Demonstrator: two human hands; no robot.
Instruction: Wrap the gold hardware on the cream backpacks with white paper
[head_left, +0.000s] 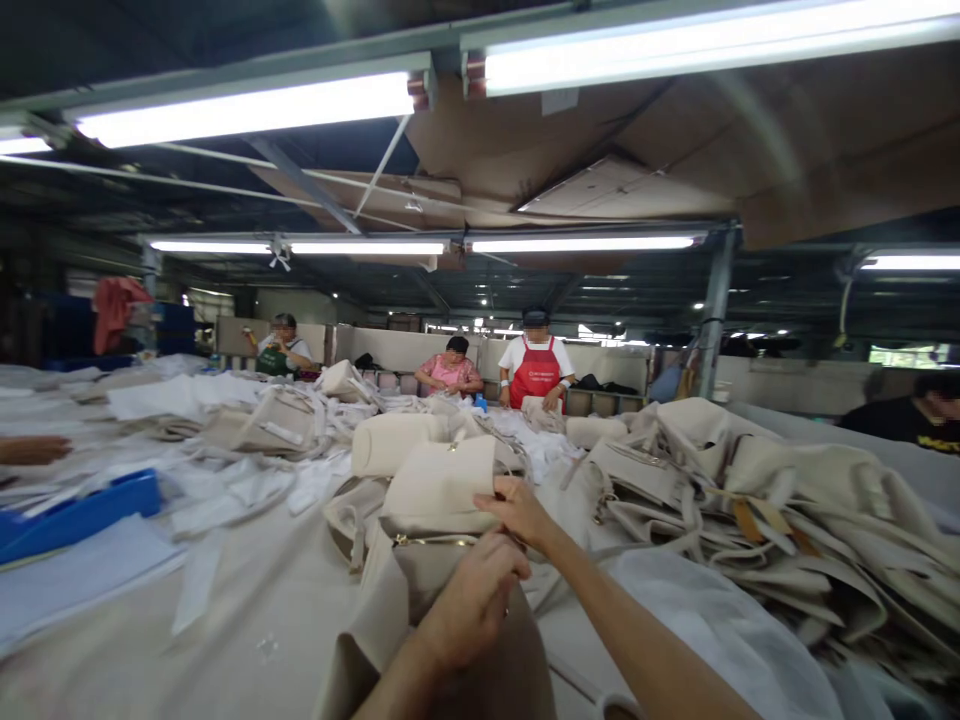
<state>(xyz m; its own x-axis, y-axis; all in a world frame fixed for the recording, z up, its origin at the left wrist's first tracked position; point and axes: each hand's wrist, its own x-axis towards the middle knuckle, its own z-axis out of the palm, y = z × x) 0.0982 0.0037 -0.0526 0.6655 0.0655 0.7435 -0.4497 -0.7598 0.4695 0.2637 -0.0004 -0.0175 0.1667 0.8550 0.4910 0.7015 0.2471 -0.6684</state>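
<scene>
A beige bag [442, 487] with a flap and a gold-coloured zipper [435, 541] stands in front of me, its front turned partly toward my body. My right hand [519, 512] pinches the right edge of the flap between thumb and fingers. Just below it, my left hand [480, 592] lies over the zipped opening with its fingers curled together. What those fingers grip is hidden by the hand itself. Behind this bag sits another beige bag [396, 442], touching or very close to it.
To the right rises a heap of beige bags [750, 500], beside translucent wrapping [697, 630]. A blue tray [82, 515] and white sheets [82, 580] lie left. Another person's hand [34, 449] reaches in there. Several co-workers, one in a red apron [536, 375], are across the table.
</scene>
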